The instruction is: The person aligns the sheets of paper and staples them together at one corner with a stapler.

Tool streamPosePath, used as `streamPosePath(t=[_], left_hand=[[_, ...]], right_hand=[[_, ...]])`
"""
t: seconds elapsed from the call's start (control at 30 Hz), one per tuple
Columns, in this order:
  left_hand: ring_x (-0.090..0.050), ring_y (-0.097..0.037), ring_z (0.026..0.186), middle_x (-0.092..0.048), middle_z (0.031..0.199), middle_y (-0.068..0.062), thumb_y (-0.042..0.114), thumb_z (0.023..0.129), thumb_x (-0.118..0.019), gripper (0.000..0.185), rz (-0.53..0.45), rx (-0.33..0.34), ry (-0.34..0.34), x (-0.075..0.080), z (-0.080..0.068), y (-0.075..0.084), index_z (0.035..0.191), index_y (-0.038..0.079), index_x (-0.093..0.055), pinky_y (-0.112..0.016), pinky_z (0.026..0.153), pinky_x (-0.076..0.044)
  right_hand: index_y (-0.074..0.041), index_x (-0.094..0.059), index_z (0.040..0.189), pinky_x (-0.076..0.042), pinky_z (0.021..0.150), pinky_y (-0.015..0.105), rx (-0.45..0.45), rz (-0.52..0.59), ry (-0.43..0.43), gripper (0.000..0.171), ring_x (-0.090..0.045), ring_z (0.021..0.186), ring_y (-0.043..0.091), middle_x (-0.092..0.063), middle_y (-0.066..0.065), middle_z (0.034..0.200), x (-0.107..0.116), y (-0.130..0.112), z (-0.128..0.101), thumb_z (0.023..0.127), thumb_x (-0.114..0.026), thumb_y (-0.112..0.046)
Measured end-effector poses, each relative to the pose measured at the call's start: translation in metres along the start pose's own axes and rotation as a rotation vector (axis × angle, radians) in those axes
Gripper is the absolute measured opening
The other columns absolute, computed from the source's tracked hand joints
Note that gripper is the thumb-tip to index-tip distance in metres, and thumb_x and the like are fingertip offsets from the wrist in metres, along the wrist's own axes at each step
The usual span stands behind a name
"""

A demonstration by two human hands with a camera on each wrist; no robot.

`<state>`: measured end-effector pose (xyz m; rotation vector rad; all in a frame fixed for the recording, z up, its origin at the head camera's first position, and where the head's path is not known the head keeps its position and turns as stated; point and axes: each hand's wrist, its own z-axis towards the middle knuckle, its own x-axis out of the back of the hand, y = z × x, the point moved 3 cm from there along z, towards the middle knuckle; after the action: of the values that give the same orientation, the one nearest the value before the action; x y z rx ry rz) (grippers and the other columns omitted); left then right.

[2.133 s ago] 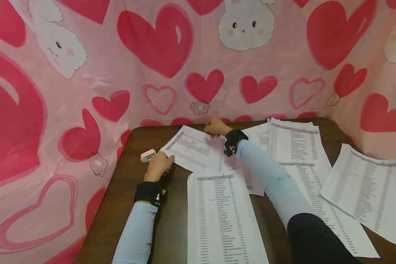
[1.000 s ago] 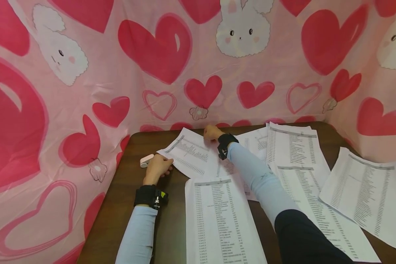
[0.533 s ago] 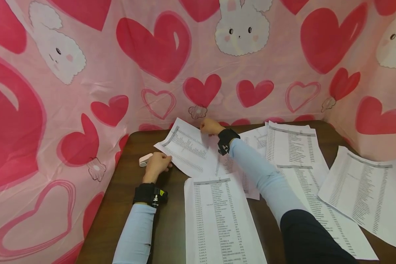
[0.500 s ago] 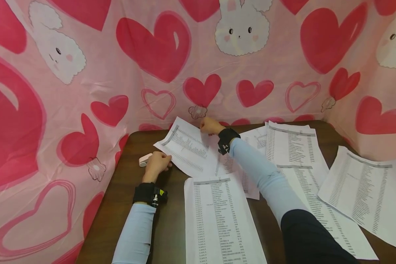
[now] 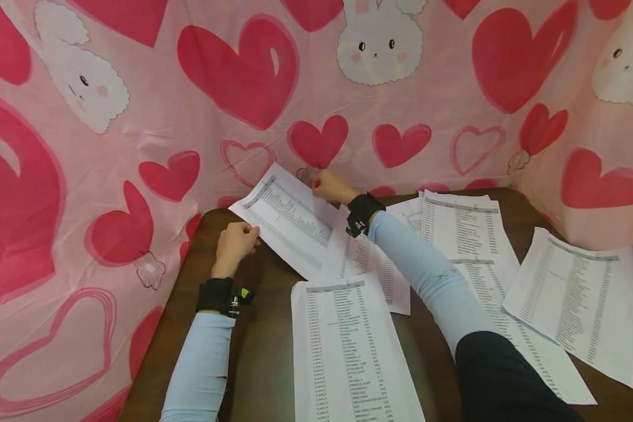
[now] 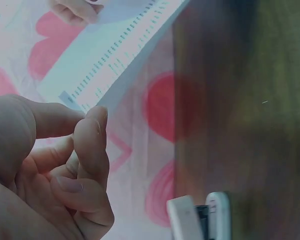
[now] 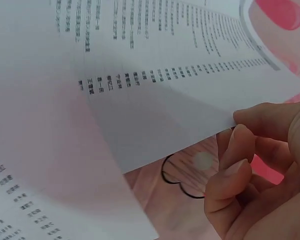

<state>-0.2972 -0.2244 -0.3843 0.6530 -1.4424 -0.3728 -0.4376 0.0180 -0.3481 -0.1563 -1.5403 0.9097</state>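
Observation:
A printed sheet (image 5: 287,220) with columns of small text is held up off the far left of the dark wooden table (image 5: 264,351), tilted toward the backdrop. My left hand (image 5: 248,231) pinches its near left edge between thumb and forefinger (image 6: 92,130); the sheet (image 6: 105,65) runs away from them. At the far corner my right hand (image 5: 317,183) pinches the same sheet (image 7: 140,75), thumb above and fingers (image 7: 240,150) beneath. A small white object (image 6: 200,220) lies on the table under my left hand and is hidden in the head view.
Several other printed sheets lie on the table: one in front of me (image 5: 348,346), one under the lifted sheet (image 5: 369,264), a stack at the back right (image 5: 461,225), one at the right edge (image 5: 575,299). A pink heart-and-bunny cloth (image 5: 242,76) walls in the table.
The sheet lay flat on the table before; both hands have lifted it up and to the left. My left hand rose with the edge, now covering the small white object.

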Motion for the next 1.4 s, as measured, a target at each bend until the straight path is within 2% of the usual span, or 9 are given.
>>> streamPosePath(t=[0.13, 0.23, 0.43, 0.6, 0.77, 0.93, 1.03, 1.2, 1.4], left_hand=[[-0.071, -0.024, 0.069, -0.076, 0.09, -0.013, 0.034, 0.098, -0.05, 0.033, -0.014, -0.026, 0.037, 0.011, -0.001, 0.005, 0.093, 0.007, -0.068, -0.027, 0.053, -0.044], [-0.072, -0.024, 0.072, -0.076, 0.091, -0.013, 0.034, 0.098, -0.049, 0.035, -0.001, -0.037, 0.053, 0.018, -0.001, 0.009, 0.095, 0.006, -0.069, -0.029, 0.058, -0.043], [-0.071, -0.022, 0.073, -0.075, 0.091, -0.013, 0.036, 0.099, -0.048, 0.037, -0.007, -0.064, 0.089, 0.036, 0.001, 0.02, 0.1, 0.005, -0.069, -0.032, 0.066, -0.042], [-0.071, -0.021, 0.07, -0.075, 0.09, -0.016, 0.034, 0.1, -0.048, 0.036, -0.016, -0.114, 0.155, 0.054, 0.002, 0.03, 0.099, 0.004, -0.069, -0.031, 0.065, -0.043], [-0.07, -0.026, 0.071, -0.074, 0.087, -0.017, 0.032, 0.099, -0.049, 0.036, -0.008, -0.169, 0.227, 0.067, 0.001, 0.038, 0.096, 0.002, -0.07, -0.029, 0.059, -0.043], [-0.069, -0.032, 0.076, -0.075, 0.085, -0.015, 0.032, 0.099, -0.048, 0.037, 0.032, -0.2, 0.319, 0.081, -0.004, 0.043, 0.093, 0.003, -0.07, -0.033, 0.063, -0.04], [-0.069, -0.035, 0.08, -0.074, 0.085, -0.016, 0.033, 0.099, -0.047, 0.038, 0.037, -0.204, 0.355, 0.092, -0.008, 0.046, 0.093, 0.003, -0.07, -0.037, 0.066, -0.042], [-0.062, -0.041, 0.087, -0.073, 0.091, -0.019, 0.036, 0.099, -0.046, 0.04, 0.049, -0.202, 0.388, 0.108, -0.015, 0.051, 0.096, 0.004, -0.07, -0.044, 0.07, -0.043], [-0.059, -0.035, 0.077, -0.072, 0.091, -0.019, 0.038, 0.099, -0.047, 0.041, 0.05, -0.238, 0.394, 0.123, -0.028, 0.06, 0.101, 0.005, -0.07, -0.035, 0.058, -0.041]], right_hand=[[-0.003, -0.067, 0.089, -0.041, 0.045, 0.022, 0.022, 0.027, 0.029, 0.014, -0.045, 0.047, 0.014, -0.051, 0.002, 0.067, 0.006, -0.009, -0.002, 0.088, -0.055, -0.01], [-0.002, -0.068, 0.089, -0.04, 0.047, 0.023, 0.052, 0.05, 0.049, 0.015, -0.046, 0.052, 0.016, -0.053, 0.004, 0.069, 0.011, -0.016, -0.005, 0.088, -0.055, -0.01], [0.002, -0.068, 0.095, -0.046, 0.061, 0.025, 0.104, 0.111, 0.123, 0.017, -0.052, 0.072, 0.023, -0.064, 0.013, 0.085, 0.023, -0.025, -0.011, 0.092, -0.057, -0.009], [0.0, -0.068, 0.101, -0.049, 0.069, 0.027, 0.113, 0.098, 0.172, 0.019, -0.055, 0.08, 0.024, -0.067, 0.014, 0.095, 0.035, -0.034, -0.018, 0.092, -0.058, -0.014], [-0.001, -0.068, 0.1, -0.05, 0.069, 0.026, 0.119, 0.097, 0.222, 0.018, -0.056, 0.077, 0.024, -0.068, 0.014, 0.093, 0.041, -0.04, -0.026, 0.092, -0.059, -0.015], [0.0, -0.066, 0.1, -0.048, 0.068, 0.026, 0.117, 0.113, 0.254, 0.018, -0.057, 0.078, 0.025, -0.068, 0.015, 0.093, 0.043, -0.044, -0.031, 0.092, -0.057, -0.014], [0.0, -0.066, 0.101, -0.048, 0.069, 0.026, 0.121, 0.118, 0.281, 0.019, -0.058, 0.079, 0.026, -0.068, 0.015, 0.095, 0.044, -0.047, -0.032, 0.093, -0.057, -0.015], [0.0, -0.065, 0.097, -0.044, 0.068, 0.026, 0.148, 0.101, 0.329, 0.019, -0.058, 0.079, 0.026, -0.069, 0.015, 0.093, 0.046, -0.053, -0.037, 0.092, -0.055, -0.015], [-0.003, -0.065, 0.095, -0.046, 0.066, 0.024, 0.185, 0.131, 0.347, 0.016, -0.058, 0.074, 0.022, -0.068, 0.012, 0.09, 0.05, -0.058, -0.051, 0.092, -0.058, -0.017]])
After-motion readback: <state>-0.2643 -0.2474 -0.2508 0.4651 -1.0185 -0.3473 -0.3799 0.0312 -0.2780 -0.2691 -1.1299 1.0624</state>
